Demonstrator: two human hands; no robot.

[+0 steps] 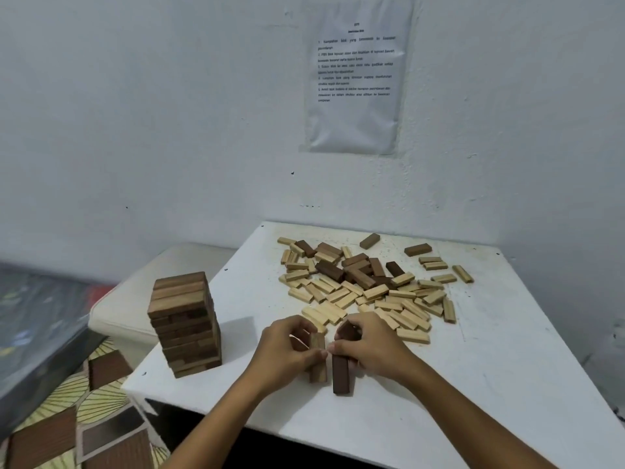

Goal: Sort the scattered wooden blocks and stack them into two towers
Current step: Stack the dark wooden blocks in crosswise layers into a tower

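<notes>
Hands meet at six o'clock on the tabletop [490, 384]: left hand [287, 346] grips a tan block [318, 362], right hand [372, 346] grips a dark block [340, 375]. Tower [184, 324] at nine o'clock; scattered blocks [368, 292] at twelve.

- You have only one view, from the camera on your head, looking forward and down.
- It is close: your left hand [285, 346] and right hand [372, 346] are low in the middle.
- Beyond the hands you see the table [490, 384], then the wall [169, 113].
- Left of the left hand is the tower [184, 323].
</notes>
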